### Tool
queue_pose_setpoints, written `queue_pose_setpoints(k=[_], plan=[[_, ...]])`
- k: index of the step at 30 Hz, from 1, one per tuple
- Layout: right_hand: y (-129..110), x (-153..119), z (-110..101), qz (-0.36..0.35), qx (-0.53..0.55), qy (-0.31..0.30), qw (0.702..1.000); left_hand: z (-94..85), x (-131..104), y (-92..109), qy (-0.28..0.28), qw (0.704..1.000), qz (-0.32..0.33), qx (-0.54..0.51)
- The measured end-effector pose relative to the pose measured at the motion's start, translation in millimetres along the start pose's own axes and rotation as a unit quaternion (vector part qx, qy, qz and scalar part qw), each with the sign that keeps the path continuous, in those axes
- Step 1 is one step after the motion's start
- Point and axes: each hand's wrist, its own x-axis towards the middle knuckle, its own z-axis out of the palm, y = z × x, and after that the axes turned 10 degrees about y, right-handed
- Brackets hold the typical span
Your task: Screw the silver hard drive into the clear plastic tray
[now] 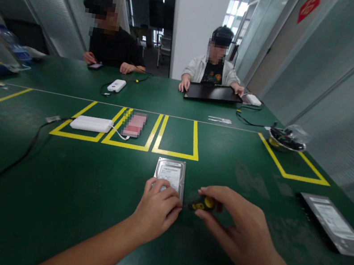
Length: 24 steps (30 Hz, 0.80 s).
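Observation:
A silver hard drive (172, 172) with a white label lies on the green table (92, 191) in front of me. My left hand (159, 206) rests over its near part, fingers curled and pressed against it, hiding that end. To the right, my right hand (236, 224) holds a short black-and-yellow screwdriver (204, 203) between thumb and fingers. The screwdriver lies roughly level, its tip pointing left toward the drive's near right side. Whether the tip touches the drive or a screw I cannot tell; my left fingers are right beside it.
A larger drive-like device (335, 222) lies at the right. Yellow tape (196, 140) marks rectangles beyond the drive. A white power bank (92, 123) is cabled to a phone (135, 124). A metal bowl (285, 144) holds dark items. Two people sit opposite, one holding a black panel (214, 93).

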Motion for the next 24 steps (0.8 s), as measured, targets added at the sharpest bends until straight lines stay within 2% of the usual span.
queue_pose_setpoints(k=[5, 16, 24], plan=[[-6, 6, 3, -0.002, 0.066, -0.029, 0.997, -0.9, 0, 0, -0.006, 1.000, -0.006, -0.003], [-11, -34, 16, 0.047, -0.026, 0.115, 0.992, -2.1, 1, -1, -0.011, 1.000, -0.005, -0.014], [-8, -34, 12, 0.054, -0.049, 0.111, 0.991, -3.6, 1, -2, -0.011, 1.000, -0.002, -0.007]])
